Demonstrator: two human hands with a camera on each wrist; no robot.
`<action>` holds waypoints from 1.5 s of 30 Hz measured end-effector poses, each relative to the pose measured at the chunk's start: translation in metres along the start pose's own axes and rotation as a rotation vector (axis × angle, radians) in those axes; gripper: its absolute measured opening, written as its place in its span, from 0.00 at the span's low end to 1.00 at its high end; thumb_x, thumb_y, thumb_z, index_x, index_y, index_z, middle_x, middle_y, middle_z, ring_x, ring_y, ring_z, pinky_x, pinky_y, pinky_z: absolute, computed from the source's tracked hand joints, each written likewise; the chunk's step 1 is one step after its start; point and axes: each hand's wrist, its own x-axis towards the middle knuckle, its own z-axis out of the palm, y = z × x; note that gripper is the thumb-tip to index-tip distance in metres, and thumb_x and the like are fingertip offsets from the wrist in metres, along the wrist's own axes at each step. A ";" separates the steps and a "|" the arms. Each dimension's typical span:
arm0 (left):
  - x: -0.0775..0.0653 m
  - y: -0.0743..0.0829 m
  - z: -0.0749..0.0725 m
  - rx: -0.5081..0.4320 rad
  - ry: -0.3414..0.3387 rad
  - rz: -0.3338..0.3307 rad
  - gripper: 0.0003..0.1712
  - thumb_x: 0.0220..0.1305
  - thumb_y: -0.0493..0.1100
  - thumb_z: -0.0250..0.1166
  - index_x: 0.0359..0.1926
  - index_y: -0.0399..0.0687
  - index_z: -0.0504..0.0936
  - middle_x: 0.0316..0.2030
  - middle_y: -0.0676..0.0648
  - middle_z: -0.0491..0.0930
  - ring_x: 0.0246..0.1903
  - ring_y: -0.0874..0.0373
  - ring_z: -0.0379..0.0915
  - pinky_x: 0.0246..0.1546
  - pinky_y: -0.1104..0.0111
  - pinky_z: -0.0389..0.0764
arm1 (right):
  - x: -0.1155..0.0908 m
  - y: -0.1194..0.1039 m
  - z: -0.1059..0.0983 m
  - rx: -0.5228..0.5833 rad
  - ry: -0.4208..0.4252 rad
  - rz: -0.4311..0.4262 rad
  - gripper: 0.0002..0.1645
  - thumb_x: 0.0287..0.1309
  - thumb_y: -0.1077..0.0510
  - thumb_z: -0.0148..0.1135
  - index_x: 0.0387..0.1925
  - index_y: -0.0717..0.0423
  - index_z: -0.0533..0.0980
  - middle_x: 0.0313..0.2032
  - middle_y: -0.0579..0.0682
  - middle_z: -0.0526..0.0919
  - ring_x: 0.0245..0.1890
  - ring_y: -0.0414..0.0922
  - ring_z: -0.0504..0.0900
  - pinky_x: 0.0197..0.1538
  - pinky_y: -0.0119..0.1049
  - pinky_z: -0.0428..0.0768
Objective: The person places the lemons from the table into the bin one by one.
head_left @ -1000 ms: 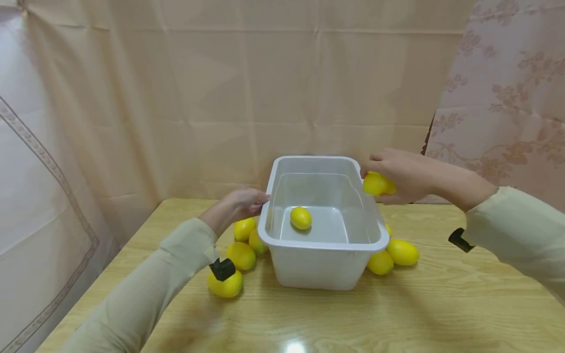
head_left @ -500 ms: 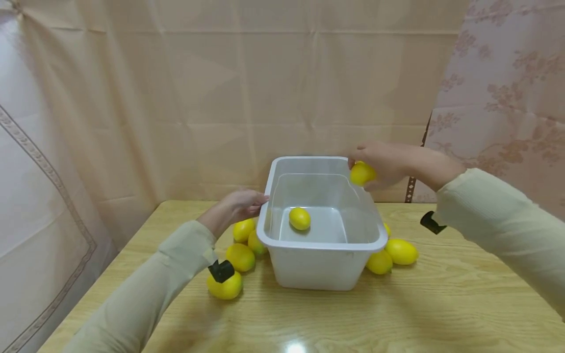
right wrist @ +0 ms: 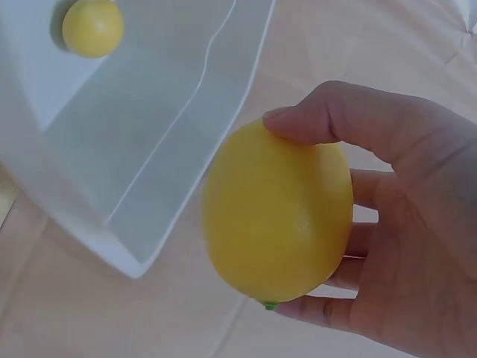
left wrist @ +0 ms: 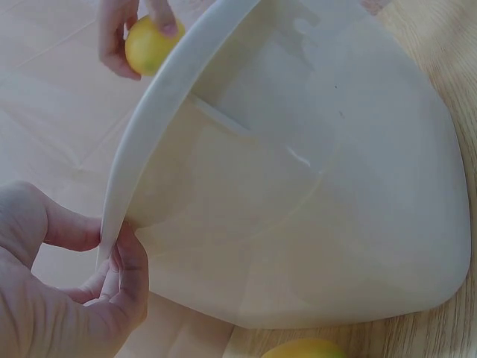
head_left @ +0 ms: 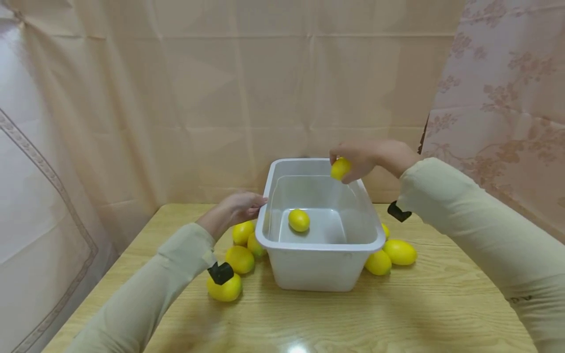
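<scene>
A white plastic tub [head_left: 315, 267] stands on the wooden table, one lemon [head_left: 298, 220] lying on its floor. My left hand [head_left: 240, 207] pinches the tub's left rim between thumb and curled fingers, as the left wrist view shows closely. My right hand [head_left: 364, 158] holds another lemon [right wrist: 277, 212] over the far right part of the tub, thumb on one side and fingers on the other. A small green stem tip shows on this lemon in the right wrist view.
Left of the tub several lemons [head_left: 240, 259] lie in a loose row on the table [head_left: 185, 314]. More lemons [head_left: 399, 252] rest against its right side, one partly hidden by the rim. A beige curtain [head_left: 212, 98] hangs behind the table.
My right hand has carried its lemon leftward, from outside the tub's right rim to over the tub. The left hand keeps its grip on the rim, and the other lemons stay put.
</scene>
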 end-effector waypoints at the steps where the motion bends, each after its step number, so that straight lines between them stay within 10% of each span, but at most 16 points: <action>1: 0.000 0.000 0.000 -0.001 0.003 -0.004 0.25 0.70 0.35 0.53 0.65 0.32 0.64 0.49 0.44 0.70 0.46 0.56 0.70 0.68 0.65 0.69 | 0.003 -0.001 0.000 -0.005 -0.007 0.006 0.20 0.50 0.60 0.66 0.46 0.57 0.73 0.42 0.54 0.77 0.40 0.50 0.72 0.47 0.44 0.75; 23: -0.001 0.000 -0.003 0.002 0.022 0.010 0.24 0.70 0.35 0.53 0.65 0.32 0.65 0.53 0.42 0.70 0.50 0.54 0.70 0.68 0.63 0.69 | 0.071 -0.014 0.042 0.100 -0.137 0.179 0.25 0.52 0.49 0.66 0.50 0.54 0.71 0.42 0.51 0.77 0.38 0.46 0.74 0.36 0.32 0.74; 45: -0.001 0.002 0.000 0.024 0.006 0.019 0.24 0.69 0.35 0.54 0.64 0.32 0.66 0.57 0.41 0.70 0.52 0.52 0.70 0.67 0.63 0.70 | 0.092 -0.009 0.080 0.307 -0.197 0.475 0.17 0.61 0.48 0.55 0.38 0.60 0.73 0.37 0.54 0.76 0.25 0.46 0.75 0.27 0.31 0.78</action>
